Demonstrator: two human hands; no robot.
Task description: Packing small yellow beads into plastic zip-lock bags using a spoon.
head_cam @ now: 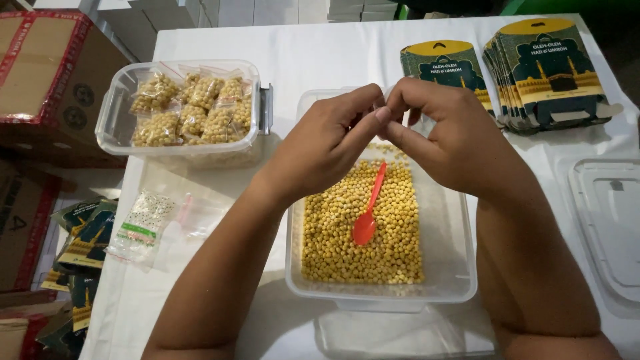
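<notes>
A white table [320,53] fills most of the view, with brown cardboard boxes [47,73] standing off its left edge. In the middle sits a clear plastic tub [460,267] filled with small yellow round beans [360,240], and a red plastic spoon [368,212] lies on top of them, handle pointing away from the person. To the upper left, a second clear tub [113,133] holds small sealed bags of the same yellow beans [193,110]. At the far right, a clear tub lid [610,220] lies flat on the table. Two stacks of dark green and yellow cardboard sleeves [547,73] rest at the upper right, well apart from the middle tub, and more of them lie loose at the lower left edge [83,240]. Just left of the middle tub lies a pile of empty little plastic bags [143,227].

Both hands meet above the far end of the middle tub. The left hand [327,143] and the right hand [453,137] have their fingertips pinched together and touching each other. They seem to pinch something small and clear between them, but what it is cannot be told.
</notes>
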